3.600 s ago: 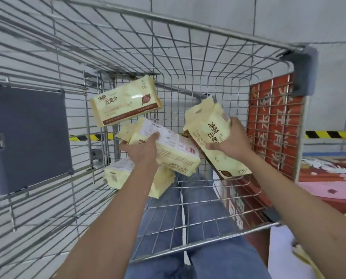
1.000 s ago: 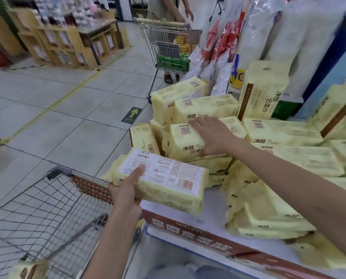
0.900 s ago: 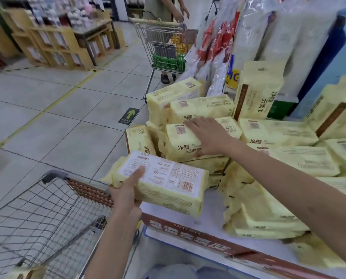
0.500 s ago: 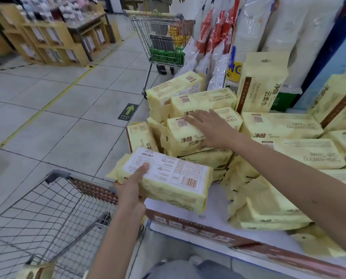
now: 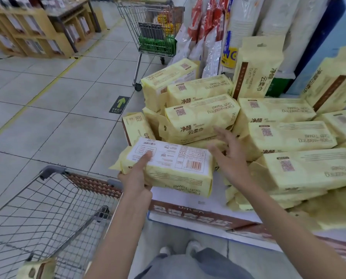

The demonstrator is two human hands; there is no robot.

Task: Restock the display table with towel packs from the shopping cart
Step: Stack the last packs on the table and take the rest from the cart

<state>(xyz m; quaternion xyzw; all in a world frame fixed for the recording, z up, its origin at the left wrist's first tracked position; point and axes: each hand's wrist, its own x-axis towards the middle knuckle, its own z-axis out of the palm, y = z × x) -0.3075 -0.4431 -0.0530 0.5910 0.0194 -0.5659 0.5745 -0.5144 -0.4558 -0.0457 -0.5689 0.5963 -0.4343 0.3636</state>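
While the left hand curls its fingers round the near-left end of a pale yellow plastic-wrapped towel pack, one digit up on the white printed label and the rest tucked underneath, the right hand hovers just beside the pack's other end, fingers spread and loose, holding nothing. The pack hangs roughly level just above the bare white front strip of the counter, label side up, barcode toward the right. Behind it rises the heap of matching yellow packs, most lying flat, a few upright. Judging by the puffy wrap, this one is light and soft, squashy rather than stiff, and the film looks slick. A one-ended hold may let it sag or slip; better to take it at both short ends or flat under the belly. Down to the left, the wire shopping cart stands beside the counter, with another yellow pack showing in its near corner.
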